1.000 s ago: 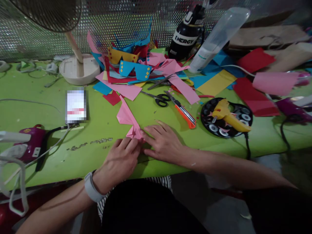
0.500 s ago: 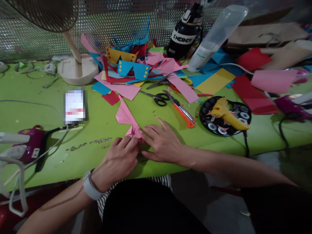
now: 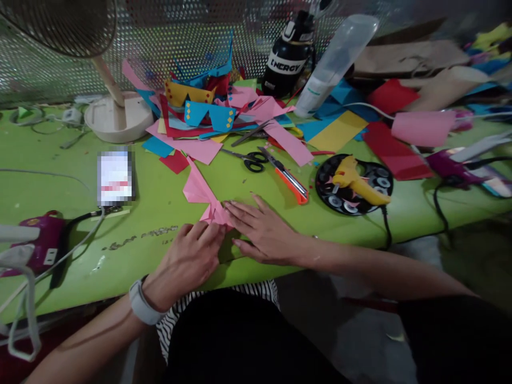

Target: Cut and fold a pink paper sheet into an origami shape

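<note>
A folded pink paper [image 3: 202, 188] lies on the green tabletop in front of me, its narrow end pointing away. My left hand [image 3: 194, 250], with a grey band at the wrist, is closed, its curled fingers on the paper's near end. Flat beside it, my right hand [image 3: 266, 229] has its fingers stretched out, the fingertips touching the paper's right edge. The part of the paper under the fingers is hidden. Black-handled scissors [image 3: 255, 161] and an orange box cutter [image 3: 291, 183] lie beyond my right hand.
A yellow glue gun [image 3: 356, 180] rests on a black tray [image 3: 330, 197] to the right. Paper glasses [image 3: 210, 116] and coloured sheets are heaped at the back, near a black bottle [image 3: 283, 66]. On the left stand a fan [image 3: 120, 120], a phone [image 3: 115, 176] and a purple power strip [image 3: 46, 245].
The view has shifted slightly, so most things sit further left. My left fingers have drawn back a little on the paper, showing more of its folds; my right hand stays flat beside them.
</note>
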The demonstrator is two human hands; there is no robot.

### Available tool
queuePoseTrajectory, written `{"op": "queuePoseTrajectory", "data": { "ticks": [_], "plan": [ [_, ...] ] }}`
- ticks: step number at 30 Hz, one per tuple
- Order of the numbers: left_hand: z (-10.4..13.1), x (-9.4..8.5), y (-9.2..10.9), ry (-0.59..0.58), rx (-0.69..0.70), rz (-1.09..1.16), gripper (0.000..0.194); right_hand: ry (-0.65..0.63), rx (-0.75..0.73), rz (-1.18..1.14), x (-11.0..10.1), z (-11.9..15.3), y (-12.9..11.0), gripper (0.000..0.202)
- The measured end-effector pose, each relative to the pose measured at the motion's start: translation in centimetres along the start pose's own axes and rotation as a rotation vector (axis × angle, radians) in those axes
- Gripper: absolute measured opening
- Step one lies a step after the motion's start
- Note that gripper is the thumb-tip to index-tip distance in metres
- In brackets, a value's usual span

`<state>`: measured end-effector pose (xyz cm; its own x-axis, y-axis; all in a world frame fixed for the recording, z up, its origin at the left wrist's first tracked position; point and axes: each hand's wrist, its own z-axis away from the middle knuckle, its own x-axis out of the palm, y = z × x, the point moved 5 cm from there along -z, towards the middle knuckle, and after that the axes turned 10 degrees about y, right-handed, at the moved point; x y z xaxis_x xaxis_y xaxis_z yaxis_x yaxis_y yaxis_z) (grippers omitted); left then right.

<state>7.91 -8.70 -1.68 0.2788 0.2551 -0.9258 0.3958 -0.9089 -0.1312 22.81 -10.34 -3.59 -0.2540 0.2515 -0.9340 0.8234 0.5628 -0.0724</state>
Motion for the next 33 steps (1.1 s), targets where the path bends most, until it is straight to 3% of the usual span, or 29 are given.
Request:
{"op": "queuePoseTrajectory", "data": {
  "ticks": [5,12,19,27,33],
  "plan": [
    [-0.1,0.1,0.1,0.031,0.003,-0.009,0.027,0.042,-0.018,-0.012,-0.9,0.4,-0.5,0.059],
    [-0.3,-0.1,0.0,0.005,0.004,-0.005,0.034,0.043,-0.050,-0.037,-0.4,0.7,-0.8,0.070],
    [0.5,-0.4,-0.1,-0.024,-0.033,0.054,0.041,-0.040,-0.062,-0.096,-0.2,0.9,-0.1,0.073],
    [0.1,-0.4,0.3,-0.054,-0.002,0.040,0.047,-0.067,-0.033,-0.121,0.2,1.0,0.0,0.070],
    [0.1,-0.8,0.6,-0.025,0.025,0.060,0.040,-0.030,-0.011,-0.114,0.0,1.0,-0.1,0.065]
  ]
}}
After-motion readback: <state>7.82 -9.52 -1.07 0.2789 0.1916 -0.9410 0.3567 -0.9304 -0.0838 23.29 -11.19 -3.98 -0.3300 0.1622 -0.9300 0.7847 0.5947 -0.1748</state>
